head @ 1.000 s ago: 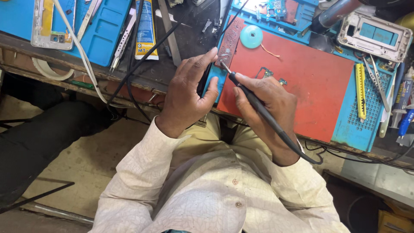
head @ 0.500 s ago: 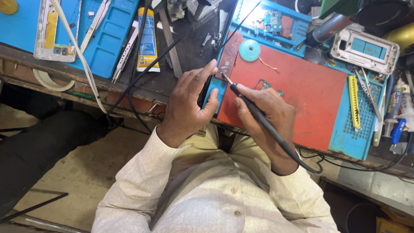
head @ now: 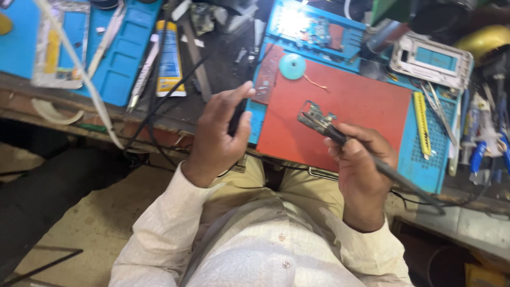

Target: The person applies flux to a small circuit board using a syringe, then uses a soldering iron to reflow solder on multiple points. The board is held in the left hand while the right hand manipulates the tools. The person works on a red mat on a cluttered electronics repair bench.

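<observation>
We count two hands: left hand (head: 218, 133), right hand (head: 364, 170). One soldering iron (head: 372, 162), one red mat (head: 345, 114), two phone frames (head: 431, 59) (head: 56, 45), one glue tube (head: 170, 58), one teal disc (head: 292, 66).

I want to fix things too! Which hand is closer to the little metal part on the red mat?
The right hand. It holds the soldering pen, whose tip reaches the little metal part on the red mat. The left hand grips a dark object off the mat's left edge.
</observation>
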Demonstrator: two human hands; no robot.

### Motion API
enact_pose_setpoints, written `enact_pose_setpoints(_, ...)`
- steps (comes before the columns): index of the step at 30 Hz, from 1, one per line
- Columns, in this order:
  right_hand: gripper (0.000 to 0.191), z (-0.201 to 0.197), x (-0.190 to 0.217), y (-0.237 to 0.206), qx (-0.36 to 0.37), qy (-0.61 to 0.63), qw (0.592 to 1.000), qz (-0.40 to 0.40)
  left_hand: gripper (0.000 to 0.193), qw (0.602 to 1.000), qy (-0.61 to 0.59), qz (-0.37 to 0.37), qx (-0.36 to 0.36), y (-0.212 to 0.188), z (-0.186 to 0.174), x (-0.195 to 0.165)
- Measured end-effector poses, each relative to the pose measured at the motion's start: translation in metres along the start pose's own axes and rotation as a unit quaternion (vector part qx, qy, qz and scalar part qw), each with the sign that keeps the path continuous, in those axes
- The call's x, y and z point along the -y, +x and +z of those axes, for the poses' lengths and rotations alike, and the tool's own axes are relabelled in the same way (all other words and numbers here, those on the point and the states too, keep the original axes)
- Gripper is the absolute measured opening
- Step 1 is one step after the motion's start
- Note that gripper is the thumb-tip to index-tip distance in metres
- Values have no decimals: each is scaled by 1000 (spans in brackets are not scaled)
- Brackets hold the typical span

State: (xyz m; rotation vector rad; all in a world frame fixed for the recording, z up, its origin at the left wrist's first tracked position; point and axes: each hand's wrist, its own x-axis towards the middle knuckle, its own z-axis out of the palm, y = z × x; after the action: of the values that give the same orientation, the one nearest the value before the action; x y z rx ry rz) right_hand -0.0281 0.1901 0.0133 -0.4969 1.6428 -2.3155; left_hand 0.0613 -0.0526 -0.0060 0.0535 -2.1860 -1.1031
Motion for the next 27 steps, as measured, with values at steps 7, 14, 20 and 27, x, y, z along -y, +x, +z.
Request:
enact_pose_setpoints(7,25,-51,26,-7,-23,-78,997,11,44,995,54,41,79,6,10,-39)
enact_pose_setpoints(14,18,-62,33,10,56,-447,890,-67,44,982,26,82,166,27,51,-40)
enact_pose_setpoints(20,15,-56,30,8,62,-433,897,-63,49,978,32,78,189,34,59,-30)
enact_pose_setpoints(27,17,-51,35,10,63,-435,897,-41,52,978,30,73,191,30,60,-25)
